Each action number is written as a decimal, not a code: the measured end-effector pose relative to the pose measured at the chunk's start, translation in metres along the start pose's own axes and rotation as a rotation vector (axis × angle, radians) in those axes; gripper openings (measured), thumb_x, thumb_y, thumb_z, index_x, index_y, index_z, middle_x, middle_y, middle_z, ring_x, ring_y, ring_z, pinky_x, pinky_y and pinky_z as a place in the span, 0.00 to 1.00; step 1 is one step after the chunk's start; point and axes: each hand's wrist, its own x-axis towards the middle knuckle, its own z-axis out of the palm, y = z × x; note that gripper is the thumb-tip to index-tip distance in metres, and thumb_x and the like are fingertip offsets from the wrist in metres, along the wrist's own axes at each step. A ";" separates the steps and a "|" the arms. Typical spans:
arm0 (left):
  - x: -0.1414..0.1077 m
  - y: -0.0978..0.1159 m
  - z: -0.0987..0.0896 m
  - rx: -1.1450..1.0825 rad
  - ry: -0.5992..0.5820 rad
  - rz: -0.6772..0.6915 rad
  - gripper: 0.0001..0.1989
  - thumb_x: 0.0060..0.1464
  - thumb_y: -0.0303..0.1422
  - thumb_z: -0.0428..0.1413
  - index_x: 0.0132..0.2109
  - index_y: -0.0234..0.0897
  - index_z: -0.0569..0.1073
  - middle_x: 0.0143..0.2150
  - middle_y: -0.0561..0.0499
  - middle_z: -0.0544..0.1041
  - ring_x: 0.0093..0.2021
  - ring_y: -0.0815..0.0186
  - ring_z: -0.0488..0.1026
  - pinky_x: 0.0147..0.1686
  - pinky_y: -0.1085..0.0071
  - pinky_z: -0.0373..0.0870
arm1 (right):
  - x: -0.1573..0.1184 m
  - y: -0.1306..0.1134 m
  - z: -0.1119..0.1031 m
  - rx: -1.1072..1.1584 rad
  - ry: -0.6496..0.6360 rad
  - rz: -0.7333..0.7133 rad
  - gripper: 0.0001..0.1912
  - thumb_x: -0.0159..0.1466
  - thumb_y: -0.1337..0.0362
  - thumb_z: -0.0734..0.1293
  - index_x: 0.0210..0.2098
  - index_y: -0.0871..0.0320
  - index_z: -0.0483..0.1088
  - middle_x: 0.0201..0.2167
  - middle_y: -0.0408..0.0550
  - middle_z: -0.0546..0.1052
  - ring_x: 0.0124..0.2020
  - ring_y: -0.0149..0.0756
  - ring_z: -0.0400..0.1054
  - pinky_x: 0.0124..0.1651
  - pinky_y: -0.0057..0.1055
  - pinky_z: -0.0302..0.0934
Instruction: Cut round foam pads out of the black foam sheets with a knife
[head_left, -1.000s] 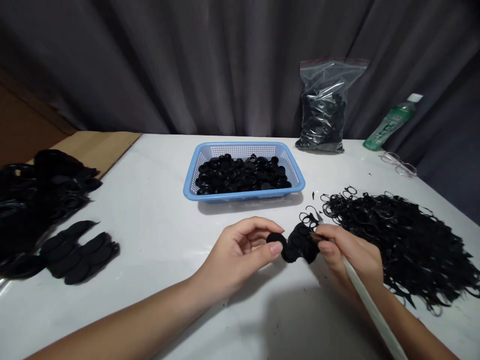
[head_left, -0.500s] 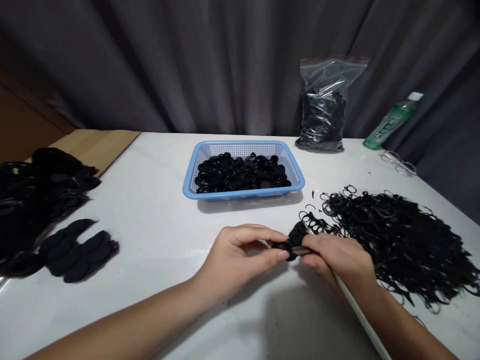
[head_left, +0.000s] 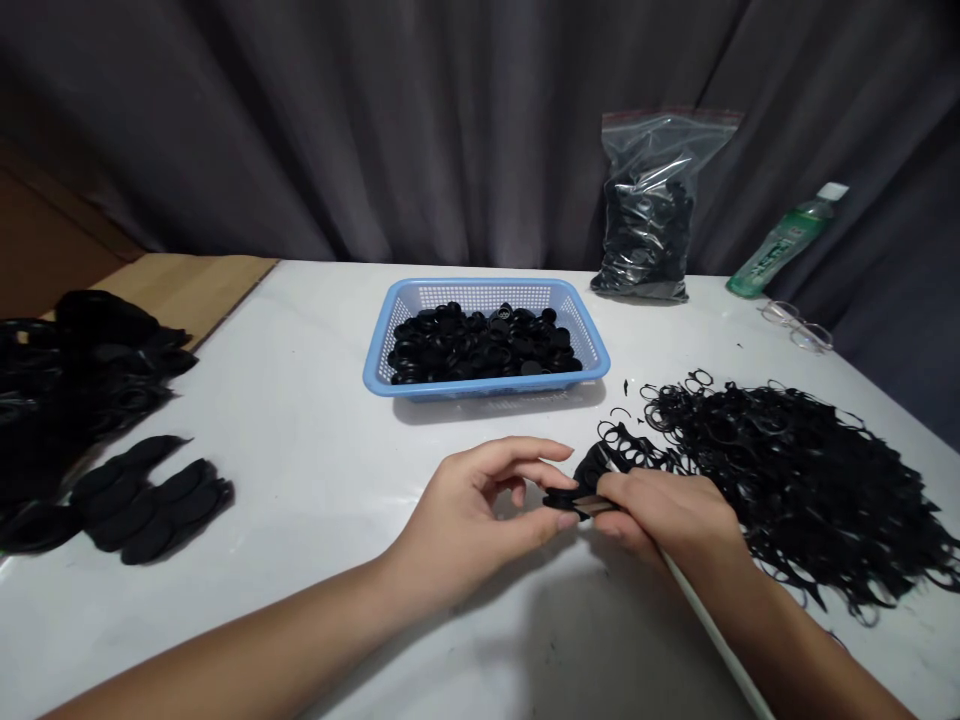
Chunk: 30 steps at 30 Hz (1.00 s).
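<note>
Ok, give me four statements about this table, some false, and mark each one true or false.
The right hand grips a white-handled tool. True.
The blue plastic basket holds white discs. False: the rubber discs are black.
A black rubber piece sits between the left hand and the right hand. True.
The green-labelled plastic bottle stands upright. False: it is tilted, near the eyeglasses.
</note>
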 end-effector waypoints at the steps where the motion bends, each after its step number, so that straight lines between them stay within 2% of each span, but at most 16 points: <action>1: 0.000 0.000 0.000 0.014 0.000 -0.002 0.20 0.43 0.28 0.66 0.46 0.41 0.77 0.34 0.51 0.81 0.29 0.70 0.66 0.32 0.73 0.64 | 0.000 0.000 0.000 0.001 -0.016 0.003 0.23 0.72 0.53 0.52 0.32 0.59 0.70 0.20 0.40 0.68 0.21 0.28 0.62 0.26 0.27 0.52; 13: -0.002 0.000 0.000 0.088 -0.028 -0.013 0.23 0.45 0.27 0.62 0.51 0.41 0.75 0.34 0.52 0.80 0.28 0.69 0.61 0.32 0.71 0.62 | 0.001 -0.002 -0.003 -0.084 -0.035 -0.026 0.24 0.72 0.52 0.51 0.31 0.58 0.69 0.18 0.39 0.67 0.20 0.27 0.62 0.25 0.28 0.50; 23: -0.002 -0.001 0.001 0.105 -0.038 -0.006 0.23 0.45 0.29 0.62 0.52 0.41 0.74 0.34 0.51 0.80 0.28 0.69 0.61 0.32 0.71 0.62 | 0.001 -0.003 -0.002 -0.088 -0.016 -0.023 0.23 0.72 0.54 0.52 0.31 0.58 0.70 0.17 0.39 0.68 0.19 0.27 0.62 0.25 0.27 0.51; 30: -0.002 0.001 0.001 0.108 -0.021 0.004 0.24 0.45 0.31 0.64 0.52 0.41 0.74 0.34 0.50 0.80 0.28 0.68 0.62 0.32 0.70 0.63 | 0.002 -0.001 -0.005 -0.042 0.096 0.063 0.18 0.71 0.60 0.55 0.33 0.59 0.72 0.21 0.42 0.73 0.21 0.28 0.67 0.26 0.26 0.56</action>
